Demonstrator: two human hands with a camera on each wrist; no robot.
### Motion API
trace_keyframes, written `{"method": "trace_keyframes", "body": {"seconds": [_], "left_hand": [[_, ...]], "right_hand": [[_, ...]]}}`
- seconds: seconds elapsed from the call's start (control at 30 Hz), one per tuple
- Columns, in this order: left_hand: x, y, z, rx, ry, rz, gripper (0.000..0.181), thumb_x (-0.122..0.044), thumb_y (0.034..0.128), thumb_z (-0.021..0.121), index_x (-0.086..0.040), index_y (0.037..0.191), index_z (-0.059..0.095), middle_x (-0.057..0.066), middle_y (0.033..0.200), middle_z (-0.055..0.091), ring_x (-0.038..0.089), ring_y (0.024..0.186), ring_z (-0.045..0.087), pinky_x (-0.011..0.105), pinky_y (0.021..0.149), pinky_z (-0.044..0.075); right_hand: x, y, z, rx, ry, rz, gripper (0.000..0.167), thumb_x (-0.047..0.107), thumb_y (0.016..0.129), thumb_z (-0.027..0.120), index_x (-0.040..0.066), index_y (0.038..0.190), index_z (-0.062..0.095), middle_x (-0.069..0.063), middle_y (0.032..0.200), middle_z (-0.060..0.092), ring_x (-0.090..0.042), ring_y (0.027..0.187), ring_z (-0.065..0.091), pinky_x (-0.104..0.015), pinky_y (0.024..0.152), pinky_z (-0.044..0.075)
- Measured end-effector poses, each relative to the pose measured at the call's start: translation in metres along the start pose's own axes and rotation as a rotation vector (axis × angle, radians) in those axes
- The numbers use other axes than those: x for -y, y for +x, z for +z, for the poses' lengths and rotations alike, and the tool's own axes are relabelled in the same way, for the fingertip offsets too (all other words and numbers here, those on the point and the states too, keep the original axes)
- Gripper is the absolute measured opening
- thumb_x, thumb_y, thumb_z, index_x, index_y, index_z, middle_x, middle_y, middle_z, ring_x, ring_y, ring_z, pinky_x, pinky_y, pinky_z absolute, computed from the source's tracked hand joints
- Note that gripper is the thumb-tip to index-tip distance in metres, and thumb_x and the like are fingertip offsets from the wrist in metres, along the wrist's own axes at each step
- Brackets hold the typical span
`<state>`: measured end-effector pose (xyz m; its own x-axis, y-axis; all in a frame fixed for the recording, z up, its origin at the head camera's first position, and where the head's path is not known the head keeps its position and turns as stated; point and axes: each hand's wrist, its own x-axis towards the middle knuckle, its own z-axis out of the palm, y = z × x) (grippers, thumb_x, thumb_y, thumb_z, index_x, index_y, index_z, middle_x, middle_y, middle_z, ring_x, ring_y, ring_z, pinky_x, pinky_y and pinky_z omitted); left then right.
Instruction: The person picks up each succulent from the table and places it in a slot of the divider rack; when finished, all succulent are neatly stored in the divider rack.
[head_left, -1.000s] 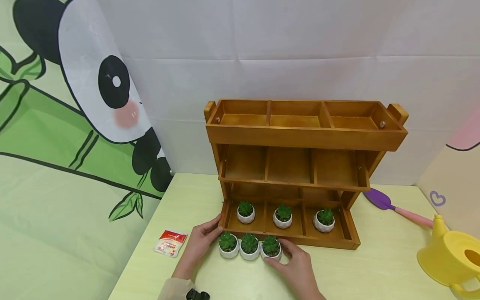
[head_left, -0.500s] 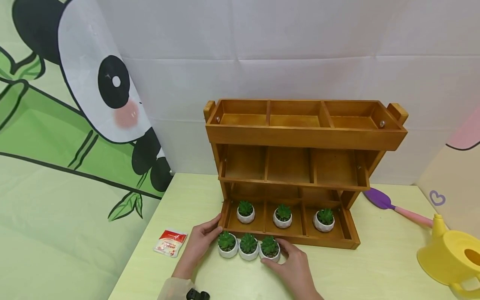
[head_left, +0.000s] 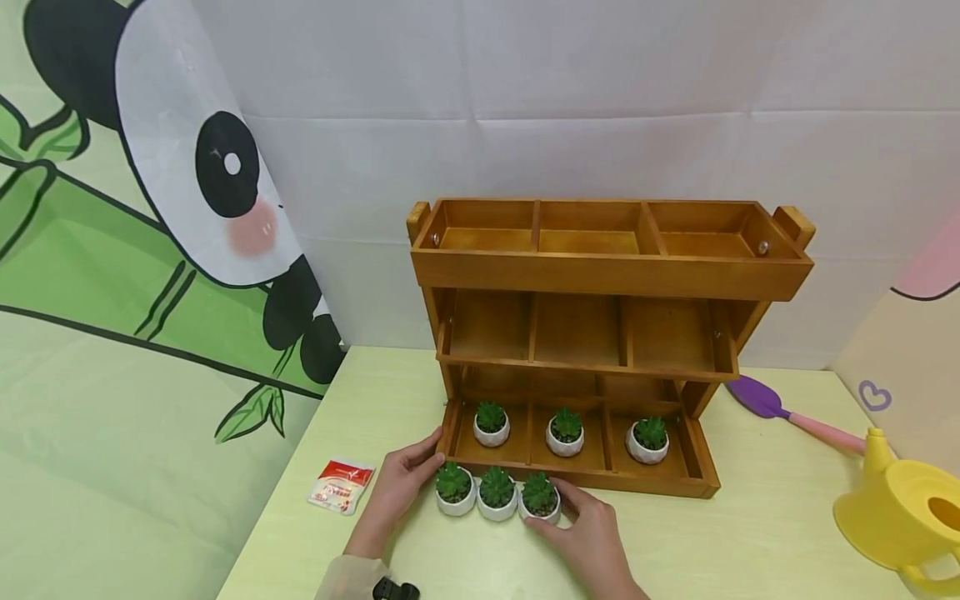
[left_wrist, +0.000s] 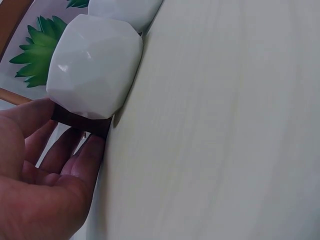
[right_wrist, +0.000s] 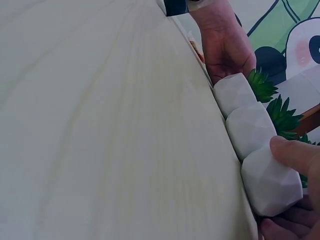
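Note:
A wooden three-tier rack (head_left: 611,277) holds three potted succulents in its bottom tray (head_left: 682,490). Three more small white pots stand side by side along the tray's front edge: left (head_left: 456,506), middle (head_left: 498,512) and right (head_left: 540,517). My left hand (head_left: 396,487) grips the tray's front left corner; in the left wrist view the hand (left_wrist: 45,170) has its thumb and fingers around dark wood beside the left pot (left_wrist: 95,67). My right hand (head_left: 592,537) pinches the right pot between thumb and fingers, and this pot (right_wrist: 272,185) also shows in the right wrist view.
A red and white packet (head_left: 341,487) lies on the pale table (head_left: 300,558) left of my left hand. On the right are a purple scoop (head_left: 759,397) with a pink handle and a yellow watering can (head_left: 892,508). A white cloth hangs behind the rack.
The three front pots have slid slightly left, with my right hand moving along at the right pot. My left hand has stayed at the tray's corner.

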<state>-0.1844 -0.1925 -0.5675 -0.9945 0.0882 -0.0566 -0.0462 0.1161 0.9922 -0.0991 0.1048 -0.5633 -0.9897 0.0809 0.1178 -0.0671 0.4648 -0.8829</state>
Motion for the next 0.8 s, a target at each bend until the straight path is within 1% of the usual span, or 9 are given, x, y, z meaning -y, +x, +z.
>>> {"method": "trace_keyframes", "body": {"seconds": [0.13, 0.4, 0.57, 0.8], "left_hand": [[0.000, 0.000, 0.000, 0.011, -0.034, 0.024, 0.047, -0.006, 0.0994, 0.071, -0.007, 0.146, 0.061, 0.008, 0.150, 0.056, 0.030, 0.141, 0.048, 0.031, 0.112, 0.044], [0.000, 0.000, 0.000, 0.006, -0.027, 0.024, 0.047, -0.007, 0.0991, 0.072, -0.008, 0.145, 0.062, 0.006, 0.150, 0.057, 0.029, 0.141, 0.049, 0.032, 0.112, 0.044], [0.000, 0.000, 0.000, 0.005, -0.026, 0.027, 0.047, -0.007, 0.0988, 0.072, -0.008, 0.145, 0.062, 0.006, 0.149, 0.057, 0.029, 0.141, 0.049, 0.032, 0.113, 0.044], [0.000, 0.000, 0.000, 0.002, -0.013, 0.031, 0.047, -0.007, 0.0988, 0.072, -0.008, 0.145, 0.062, 0.006, 0.149, 0.057, 0.029, 0.141, 0.049, 0.032, 0.113, 0.043]], "right_hand": [[0.000, 0.000, -0.002, 0.035, 0.049, 0.024, 0.070, 0.033, 0.071, 0.099, 0.000, 0.126, 0.073, -0.022, 0.124, 0.071, -0.031, 0.111, 0.072, -0.030, 0.090, 0.061], [-0.002, 0.004, -0.006, 0.105, 0.107, 0.078, 0.069, 0.029, 0.072, 0.099, 0.002, 0.130, 0.072, -0.024, 0.128, 0.069, -0.034, 0.114, 0.070, -0.028, 0.090, 0.060], [-0.004, 0.004, -0.008, 0.128, 0.113, 0.066, 0.070, 0.029, 0.073, 0.098, 0.001, 0.131, 0.071, -0.024, 0.128, 0.069, -0.034, 0.113, 0.070, -0.028, 0.089, 0.060], [-0.003, 0.004, -0.012, 0.136, 0.131, 0.040, 0.069, 0.027, 0.074, 0.098, 0.001, 0.131, 0.071, -0.023, 0.129, 0.069, -0.033, 0.113, 0.070, -0.028, 0.089, 0.060]]}}
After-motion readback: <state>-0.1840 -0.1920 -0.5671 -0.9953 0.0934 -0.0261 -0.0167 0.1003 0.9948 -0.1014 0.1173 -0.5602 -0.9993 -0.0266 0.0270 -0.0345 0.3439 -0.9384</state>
